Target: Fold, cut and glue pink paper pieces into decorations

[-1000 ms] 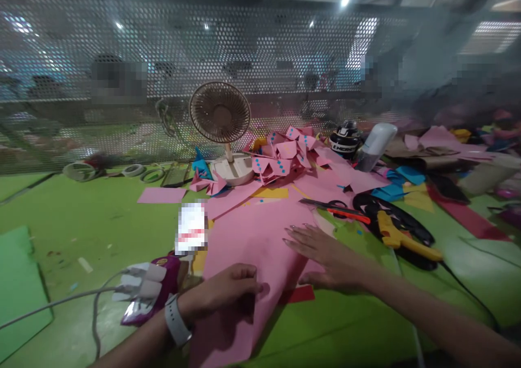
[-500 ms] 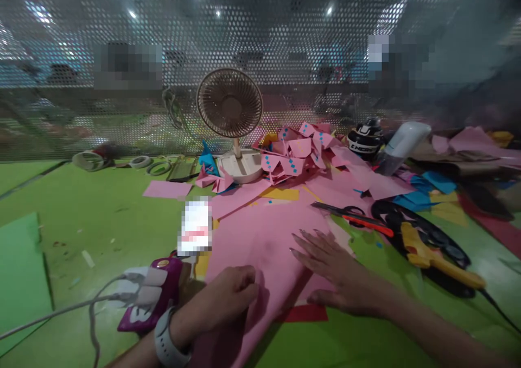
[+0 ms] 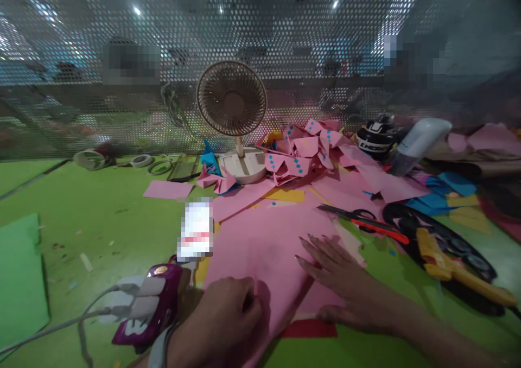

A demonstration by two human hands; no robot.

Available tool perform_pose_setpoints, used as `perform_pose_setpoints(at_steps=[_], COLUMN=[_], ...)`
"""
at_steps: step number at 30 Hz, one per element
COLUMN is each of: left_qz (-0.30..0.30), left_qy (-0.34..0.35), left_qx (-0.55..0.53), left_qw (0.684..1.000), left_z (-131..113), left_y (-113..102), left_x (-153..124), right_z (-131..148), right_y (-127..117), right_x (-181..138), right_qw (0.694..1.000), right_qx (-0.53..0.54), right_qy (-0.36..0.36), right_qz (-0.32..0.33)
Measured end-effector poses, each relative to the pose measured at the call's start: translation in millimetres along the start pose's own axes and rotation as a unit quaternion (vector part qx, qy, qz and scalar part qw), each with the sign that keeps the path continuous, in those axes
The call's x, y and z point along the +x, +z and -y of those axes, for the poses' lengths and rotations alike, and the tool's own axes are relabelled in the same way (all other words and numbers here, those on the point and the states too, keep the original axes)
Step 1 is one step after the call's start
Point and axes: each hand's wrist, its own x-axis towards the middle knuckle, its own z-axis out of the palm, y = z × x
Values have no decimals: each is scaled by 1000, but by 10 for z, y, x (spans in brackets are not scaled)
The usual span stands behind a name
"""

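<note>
Lying on the green table (image 3: 134, 232), the pink sheet (image 3: 260, 243) extends beneath the flat, spread fingers of the right hand (image 3: 345, 281) and the curled left hand (image 3: 228, 316), whose grip is hidden; the sheet's long axis points away from the wearer.

pink sheet (image 3: 262, 235) on a green table (image 3: 122, 229); pink cutouts (image 3: 306, 146), blue-diamond patterned, near the far edge; yellow glue gun (image 3: 445, 267); purple power strip (image 3: 171, 284).

Rm btwn hands (image 3: 232, 316) (image 3: 345, 284); fan (image 3: 233, 105) blks fwd.
</note>
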Motion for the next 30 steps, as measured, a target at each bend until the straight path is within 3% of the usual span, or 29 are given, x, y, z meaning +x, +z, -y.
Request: perform_pose_setpoints(at_steps=[7, 11, 13, 15, 18, 22, 30], left_qz=[3, -26, -54, -81, -78, -41, -26], left_qy=[-27, -61, -5, 93, 195, 201, 204], left_qx=[57, 99, 114, 117, 107, 103, 100], left_qw=[998, 993, 992, 986, 972, 973, 974], left_z=[-64, -132, -126, -93, -28, 0, 30], left_y=[-55, -82, -65, -29, 36, 82, 121], left_x=[-39, -61, -52, -41, -40, -58, -18], right_z=[-8, -12, -17, -22, -27, -28, -34], right_y=[26, 48, 65, 82, 99, 107, 111], right_x=[-2, 2, 0, -3, -9, -14, -15], right_qw=[1000, 1000, 1000, 1000, 1000, 1000, 1000], right_qx=[9, 19, 18, 15, 11, 5, -4], right_qy=[-1, 1, 2, 1, -3, -7, -12], right_qz=[19, 16, 23, 26, 27, 26, 23])
